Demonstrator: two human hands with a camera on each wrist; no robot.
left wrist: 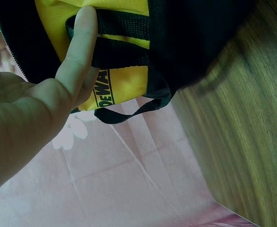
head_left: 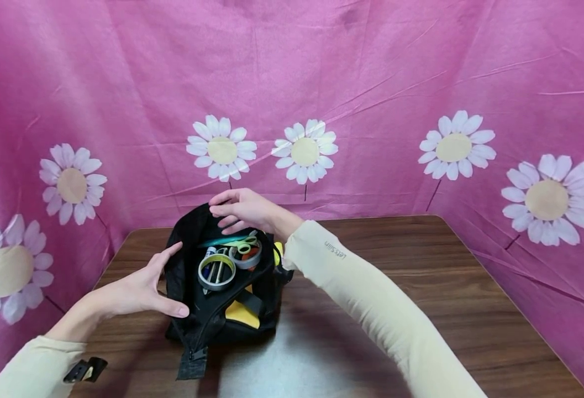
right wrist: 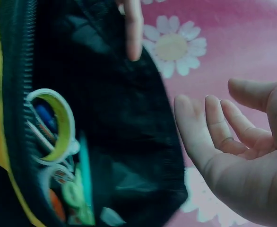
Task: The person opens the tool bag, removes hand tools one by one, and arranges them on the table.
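A black and yellow tool bag (head_left: 242,314) stands on the table with its zipped mouth open. My left hand (head_left: 145,287) is at the bag's left side, thumb and fingers spread apart. One of its fingers (left wrist: 84,42) lies along the yellow outer cloth beside a black strap (left wrist: 122,52). Over the bag's far rim, my right hand (head_left: 242,211) has loosely bent fingers and nothing in them. Inside the bag are a tape roll (head_left: 216,272) with a yellow inner ring, a second tape roll (head_left: 246,258), light green scissors (head_left: 244,242) and several pens.
The bag stands on a dark wood table (head_left: 371,265), left of its middle. A pink cloth (head_left: 371,66) with white daisies hangs behind and at both sides. A black loop handle (left wrist: 134,113) hangs from the bag's outer side.
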